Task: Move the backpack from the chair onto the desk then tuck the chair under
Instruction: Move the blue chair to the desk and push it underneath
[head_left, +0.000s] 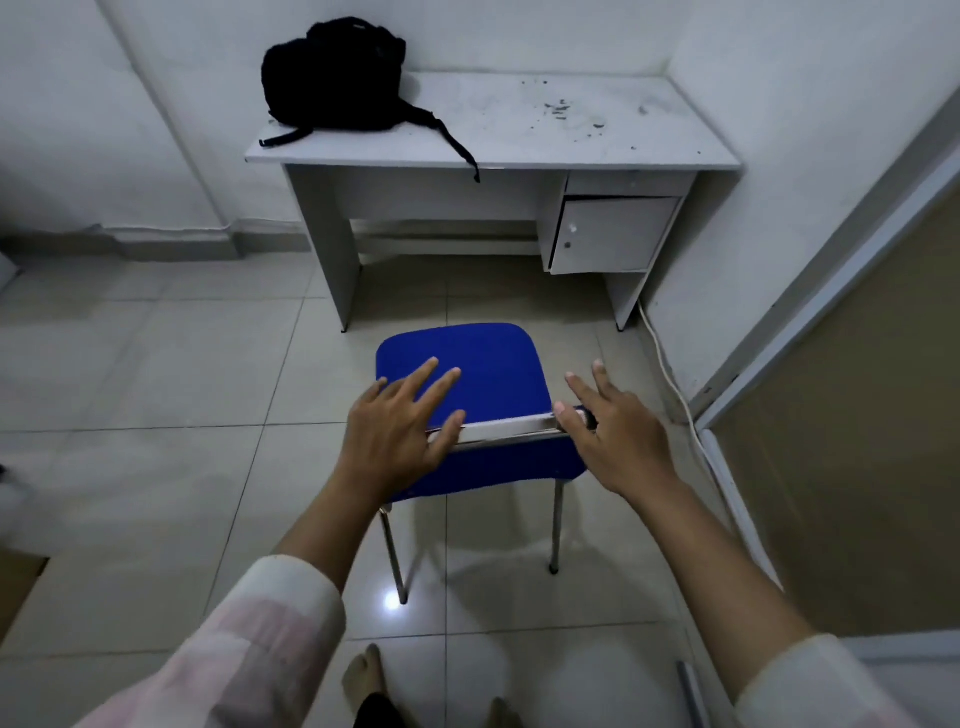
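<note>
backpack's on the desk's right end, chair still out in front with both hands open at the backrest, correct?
Not quite. The head view shows the backpack on the desk's left end. The rest stands: chair out, left hand and right hand open at the backrest.

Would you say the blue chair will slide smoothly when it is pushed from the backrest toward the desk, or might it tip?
The chair probably slides easily: thin metal legs on glossy floor tiles. It looks light, with a slim frame and a padded seat. Pushing high at the backrest, where the left hand and right hand hover open, could tilt it forward if a leg catches on a grout line.
</note>
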